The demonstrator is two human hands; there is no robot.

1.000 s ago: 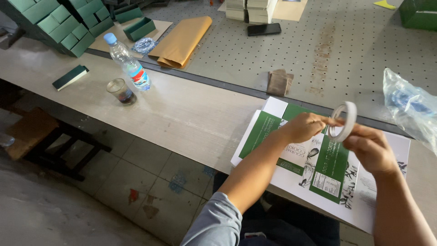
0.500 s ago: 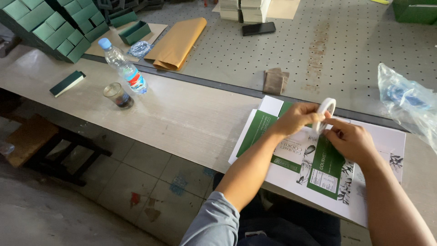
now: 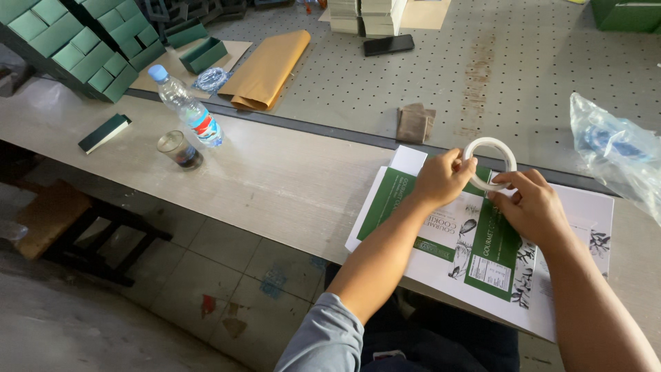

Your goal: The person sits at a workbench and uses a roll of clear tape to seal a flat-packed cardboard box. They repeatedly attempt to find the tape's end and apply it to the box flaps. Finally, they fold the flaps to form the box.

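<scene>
Both sets of fingers are pinched on a white tape roll (image 3: 489,164), a thin open ring standing nearly face-on. The left hand (image 3: 441,180) grips its nine o'clock edge, the right hand (image 3: 530,207) its five o'clock edge. The roll hovers just above a flat green-and-white printed sheet (image 3: 385,200) on the workbench (image 3: 275,172). Out at ten o'clock, a plastic water bottle (image 3: 187,107) and a glass cup (image 3: 177,149).

My view's clutter: bottle (image 3: 187,107), glass (image 3: 178,149), phone (image 3: 389,45), brown envelope (image 3: 267,69), green boxes (image 3: 76,41), plastic bag (image 3: 616,151).
</scene>
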